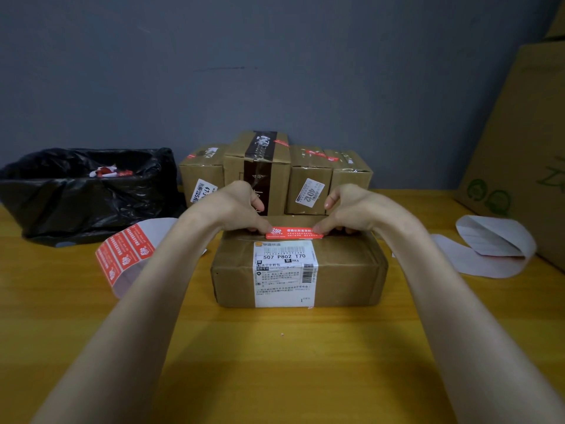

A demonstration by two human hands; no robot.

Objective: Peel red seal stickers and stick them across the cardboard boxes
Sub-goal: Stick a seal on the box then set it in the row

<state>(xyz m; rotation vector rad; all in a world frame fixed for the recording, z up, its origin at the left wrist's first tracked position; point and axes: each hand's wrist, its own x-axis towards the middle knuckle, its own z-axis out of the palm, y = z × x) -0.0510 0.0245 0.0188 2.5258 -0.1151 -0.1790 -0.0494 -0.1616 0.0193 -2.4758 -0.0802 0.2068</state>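
At the far left edge of the yellow counter (290, 362) sits a black trash bag (76, 191) with red and white scraps inside. Just beside it, a curled strip of red stickers (128, 255) lies on the counter. In the middle is a brown cardboard box (345, 270) with a white shipping label (284, 273) on top. The left hand (235, 206) and the right hand (351, 206) each pinch one end of a red seal sticker (294, 233), grip closed on it, at the box's far top edge. Behind stand four small boxes (275, 172) by the wall. At the right edge lies empty white backing paper (489, 246), next to a big leaning carton (526, 148).
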